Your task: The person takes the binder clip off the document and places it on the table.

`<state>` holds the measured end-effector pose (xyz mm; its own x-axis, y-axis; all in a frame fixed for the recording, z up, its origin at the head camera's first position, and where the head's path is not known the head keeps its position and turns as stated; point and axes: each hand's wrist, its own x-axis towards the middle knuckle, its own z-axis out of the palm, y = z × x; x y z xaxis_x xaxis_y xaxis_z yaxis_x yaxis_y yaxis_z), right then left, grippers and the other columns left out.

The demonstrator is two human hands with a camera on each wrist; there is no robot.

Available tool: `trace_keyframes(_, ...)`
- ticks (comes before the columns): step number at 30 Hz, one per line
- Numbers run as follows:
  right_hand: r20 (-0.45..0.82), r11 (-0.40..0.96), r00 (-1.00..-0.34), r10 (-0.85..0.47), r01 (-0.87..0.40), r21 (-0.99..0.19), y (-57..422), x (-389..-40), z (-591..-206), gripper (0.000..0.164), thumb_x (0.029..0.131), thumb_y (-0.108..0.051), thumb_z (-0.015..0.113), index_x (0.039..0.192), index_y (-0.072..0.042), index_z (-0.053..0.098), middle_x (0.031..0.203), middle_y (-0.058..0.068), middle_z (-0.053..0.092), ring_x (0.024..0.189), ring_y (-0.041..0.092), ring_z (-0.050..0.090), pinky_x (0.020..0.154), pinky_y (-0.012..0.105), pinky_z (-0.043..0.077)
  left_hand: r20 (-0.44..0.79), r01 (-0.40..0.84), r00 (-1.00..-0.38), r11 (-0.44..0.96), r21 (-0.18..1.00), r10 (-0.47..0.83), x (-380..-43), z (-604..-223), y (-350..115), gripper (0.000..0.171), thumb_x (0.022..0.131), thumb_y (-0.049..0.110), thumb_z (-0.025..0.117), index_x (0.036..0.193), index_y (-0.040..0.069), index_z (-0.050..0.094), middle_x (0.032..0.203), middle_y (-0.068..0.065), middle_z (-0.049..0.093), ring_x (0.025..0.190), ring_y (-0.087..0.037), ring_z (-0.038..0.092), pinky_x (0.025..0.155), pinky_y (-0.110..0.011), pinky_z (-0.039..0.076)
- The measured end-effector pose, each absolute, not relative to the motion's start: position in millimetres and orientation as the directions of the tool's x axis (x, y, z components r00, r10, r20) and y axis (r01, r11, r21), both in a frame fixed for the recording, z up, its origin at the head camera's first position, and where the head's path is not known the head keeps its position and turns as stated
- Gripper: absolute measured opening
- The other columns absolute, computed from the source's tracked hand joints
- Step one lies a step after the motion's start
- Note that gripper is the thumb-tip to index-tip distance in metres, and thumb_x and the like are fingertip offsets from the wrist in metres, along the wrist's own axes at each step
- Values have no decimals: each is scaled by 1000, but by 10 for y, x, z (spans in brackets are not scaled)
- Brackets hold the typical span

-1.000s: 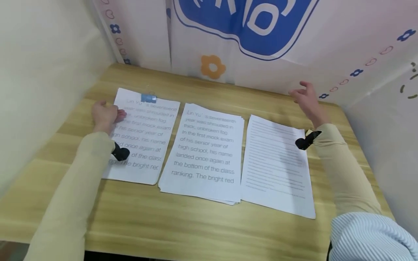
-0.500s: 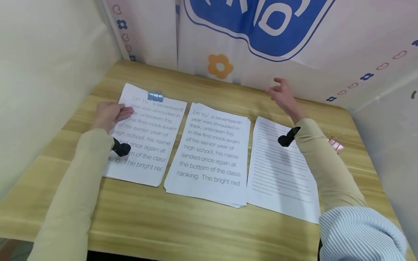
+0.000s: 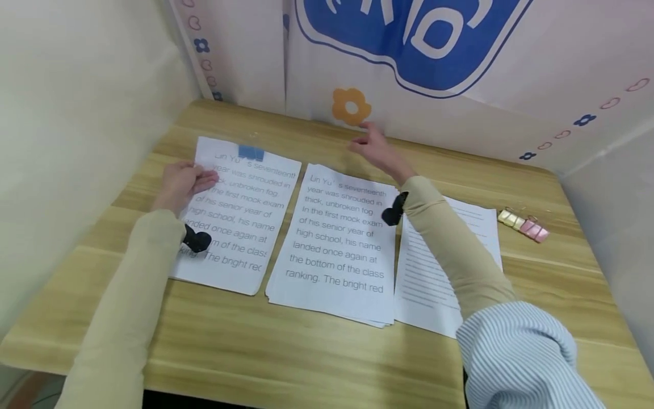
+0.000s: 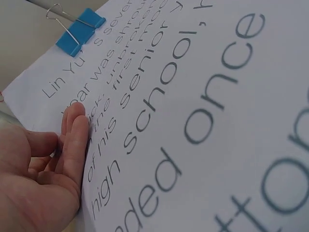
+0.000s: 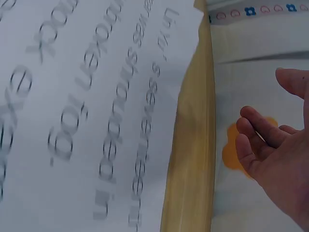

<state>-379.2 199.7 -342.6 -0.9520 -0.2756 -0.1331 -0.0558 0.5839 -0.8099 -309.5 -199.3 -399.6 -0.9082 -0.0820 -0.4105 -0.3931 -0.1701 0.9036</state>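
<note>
At 9 o'clock in the head view, a clipped stack of paper (image 3: 232,227) is laid on the wooden surface (image 3: 214,329), its printed side turned up. Its top edge is clamped by a blue clip (image 4: 81,31), set near 12 o'clock on the stack. Its left edge, near 10 o'clock, is touched by the left hand (image 3: 184,182); that grip is relaxed, with the longer fingers held fairly straight against the page and the thumb brought close, and nothing is seen to be grasped by it.

Between 1 and 2 o'clock, the right hand (image 3: 380,149) is held beyond the top edge of the middle stack (image 3: 337,244); its grip is loosely spread, a wide gap being shown between the digits, and nothing is held in it. Near it, an orange flower (image 3: 351,107) is displayed on the wall (image 3: 485,122).

At 4 o'clock, a sheet (image 3: 424,284) covered in finer print is partly hidden by the right sleeve (image 3: 455,244). At 3 o'clock, a yellow clip (image 3: 510,218) and a pink clip (image 3: 534,230) are placed side by side.
</note>
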Motion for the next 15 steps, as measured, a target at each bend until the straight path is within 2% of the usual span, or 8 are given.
trace_keyframes(8, -108, 535, -892, -438, -163, -829, 1235, -3789, -3460, 72, 95, -27, 56, 149, -10, 13, 136, 11, 53, 127, 21, 50, 107, 31, 43, -395, -376, -912, -159, 913, -109, -3080, -3992, -2015, 54, 100, 10, 40, 147, -3, 17, 81, 2, 65, 78, -6, 68, 86, -18, 55)
trace_keyframes(15, -112, 518, -874, -473, -173, -838, 788, -3816, -3494, 74, 93, -25, 60, 150, -10, 14, 138, 11, 52, 127, 21, 50, 106, 29, 44, -386, -369, -914, -136, 919, -125, -3067, -4024, -2018, 49, 100, 10, 40, 144, -4, 24, 83, 1, 64, 78, -7, 68, 85, -19, 56)
